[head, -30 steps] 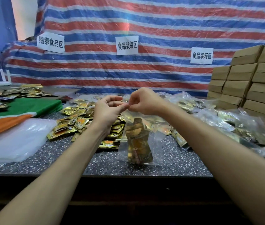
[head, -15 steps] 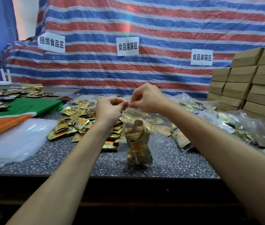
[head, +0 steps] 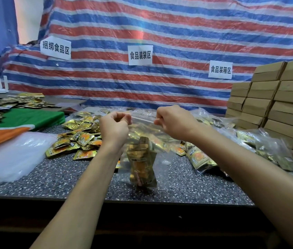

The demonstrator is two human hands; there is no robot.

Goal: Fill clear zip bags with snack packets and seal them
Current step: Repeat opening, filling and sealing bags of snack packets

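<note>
A clear zip bag (head: 162, 159) hangs upright over the speckled table (head: 70, 182), with gold and orange snack packets (head: 141, 164) bunched inside it. My left hand (head: 114, 128) pinches the left end of the bag's zip strip. My right hand (head: 173, 121) pinches the strip's right end, so the top edge is stretched flat between the two. Loose gold snack packets (head: 81, 139) lie in a heap on the table behind my left hand.
A stack of empty clear bags (head: 11, 155) lies at the left, by a green and orange cloth (head: 25, 121). Filled clear bags (head: 260, 144) pile up at the right. Brown cardboard boxes (head: 275, 105) are stacked at the far right. A striped tarp with paper labels hangs behind.
My hands, which were pinching close together at the middle of the bag's top, have drawn apart along the zip strip, the right one moving right.
</note>
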